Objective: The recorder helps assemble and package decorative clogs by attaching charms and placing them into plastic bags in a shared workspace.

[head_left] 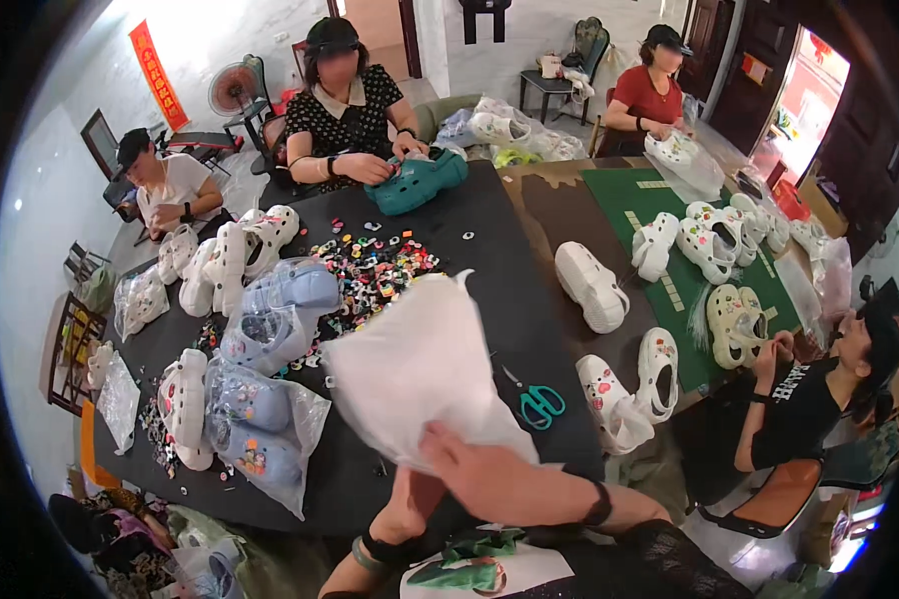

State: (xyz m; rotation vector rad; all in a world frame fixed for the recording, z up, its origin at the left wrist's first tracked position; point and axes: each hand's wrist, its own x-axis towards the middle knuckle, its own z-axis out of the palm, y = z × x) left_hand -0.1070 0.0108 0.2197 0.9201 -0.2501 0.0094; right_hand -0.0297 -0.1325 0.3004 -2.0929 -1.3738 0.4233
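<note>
A white plastic bag (pixel 420 364), slightly blurred, is held up over the near part of the black table. My right hand (pixel 484 474) lies across its lower edge, fingertips pressed on it. My left hand (pixel 415 499) grips the bag from below, its fingers mostly hidden. Whether anything is inside the bag cannot be seen. Teal-handled scissors (pixel 539 404) lie to the right of it. Behind the bag spreads a pile of small colourful shoe charms (pixel 370 270).
Bagged light-blue clogs (pixel 255 419) and white clogs (pixel 185 409) stand left. More white clogs (pixel 591 285) are on the brown table and green mat (pixel 614 190) at right. A co-worker opposite handles a teal clog (pixel 418 185); other people sit around the tables.
</note>
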